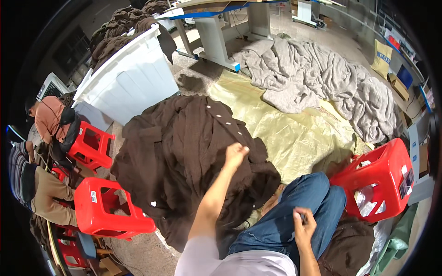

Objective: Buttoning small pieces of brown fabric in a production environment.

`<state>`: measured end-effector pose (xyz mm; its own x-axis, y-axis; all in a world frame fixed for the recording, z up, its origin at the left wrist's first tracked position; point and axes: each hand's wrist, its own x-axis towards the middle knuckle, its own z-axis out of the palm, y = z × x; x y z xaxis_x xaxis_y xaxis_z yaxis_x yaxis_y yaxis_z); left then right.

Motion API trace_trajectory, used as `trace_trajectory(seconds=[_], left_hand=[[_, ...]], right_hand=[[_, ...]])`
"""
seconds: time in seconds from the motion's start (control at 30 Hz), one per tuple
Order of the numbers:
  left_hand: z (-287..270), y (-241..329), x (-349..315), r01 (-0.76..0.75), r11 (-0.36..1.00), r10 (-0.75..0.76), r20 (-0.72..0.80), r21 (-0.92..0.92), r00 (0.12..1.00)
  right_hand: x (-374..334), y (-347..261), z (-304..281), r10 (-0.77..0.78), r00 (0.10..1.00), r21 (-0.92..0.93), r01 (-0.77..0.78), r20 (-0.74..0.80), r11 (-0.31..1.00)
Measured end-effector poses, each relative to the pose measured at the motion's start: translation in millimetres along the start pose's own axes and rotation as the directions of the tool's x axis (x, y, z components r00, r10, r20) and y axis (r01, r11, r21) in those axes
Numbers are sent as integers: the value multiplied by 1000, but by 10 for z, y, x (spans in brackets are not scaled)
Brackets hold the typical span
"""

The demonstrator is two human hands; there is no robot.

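Note:
A big heap of dark brown knitted garments [179, 142] lies before me, with a row of small white spots along one edge. Over its right part is my left hand [235, 155], its fingers closed; whether they pinch the cloth or something small cannot be made out. My right hand [305, 225] hovers above my jeans-clad legs [294, 207], thumb and fingers drawn together. A tiny pale spot shows at those fingertips, too small to name. A small white piece [154, 204] sits on the heap's lower left side.
Red plastic stools [108, 211] stand left and right [391, 179]. A white bin [129, 73] overflows with brown garments. Beige cloth [317, 73] lies on yellow sheeting [285, 133]. Two people [50, 119] sit at the left. A blue-edged table [212, 14] stands at the back.

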<state>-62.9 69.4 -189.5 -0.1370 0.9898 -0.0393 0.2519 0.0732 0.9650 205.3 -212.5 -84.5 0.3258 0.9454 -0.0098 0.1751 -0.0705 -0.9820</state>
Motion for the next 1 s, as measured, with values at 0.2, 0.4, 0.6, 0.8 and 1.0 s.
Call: trace_trajectory(seconds=[0.2,0.4,0.6,0.8,1.0], left_hand=[[336,1027,-1529,242,746,12,376,-620,927],[95,1427,-1828,220,831,-98,256,-511,962],[-177,1487,-808,-751,406,546,521,520,656],[-33,921,-80,-828,296,16,864,477,503],[521,2148,465,-647,755,525,492,109,695]], right_hand=[[794,-172,784,-111,969,320,36,219,947],[588,-221,955,305,906,582,-422,292,695],[211,-483,114,3,837,31,-24,547,999],[150,-1204,-859,-107,840,-129,205,532,970],[1086,-1487,-1738,-237,958,-721,52,-159,691]])
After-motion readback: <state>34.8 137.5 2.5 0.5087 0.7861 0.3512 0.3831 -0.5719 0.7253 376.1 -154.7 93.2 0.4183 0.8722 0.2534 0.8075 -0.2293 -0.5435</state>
